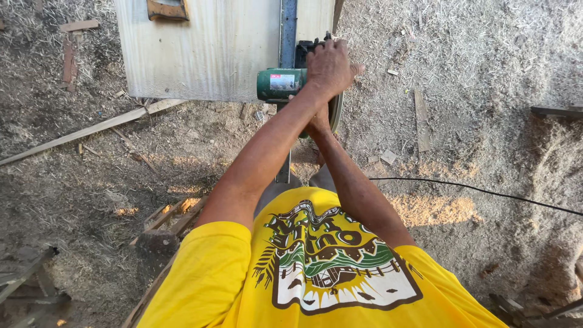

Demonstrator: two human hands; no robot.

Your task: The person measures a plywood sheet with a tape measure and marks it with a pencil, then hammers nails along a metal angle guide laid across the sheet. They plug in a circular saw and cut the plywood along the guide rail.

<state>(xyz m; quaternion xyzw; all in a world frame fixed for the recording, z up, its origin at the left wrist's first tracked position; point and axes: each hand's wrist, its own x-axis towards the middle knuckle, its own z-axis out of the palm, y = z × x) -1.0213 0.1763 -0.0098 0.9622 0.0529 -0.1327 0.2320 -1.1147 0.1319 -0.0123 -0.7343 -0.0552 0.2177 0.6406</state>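
At the lower edge of the pale wooden board, a green circular saw sits against the wood, its motor housing pointing toward the board's left side and its round blade guard just past the board's right end. Resting on top of the saw, the left hand is closed over the black upper handle, fingers curled down around it, so the grip is shut on the tool. Just below the board's edge and under the left forearm, the right hand is mostly hidden; it lies against the saw's rear part beside the blade guard, but whether its fingers are wrapped around anything cannot be told. A blue metal strip runs up across the board right beside the saw, and a narrow grey bar continues below the board's edge toward the person's body. Near the board's top edge lies a small brown wooden piece. To the left of the board a long thin batten lies slanted on the sawdust-covered ground. Well to the right of the board and lower, a black cable crosses the sawdust. Nearest the camera, well below the board, is the person's yellow printed shirt.
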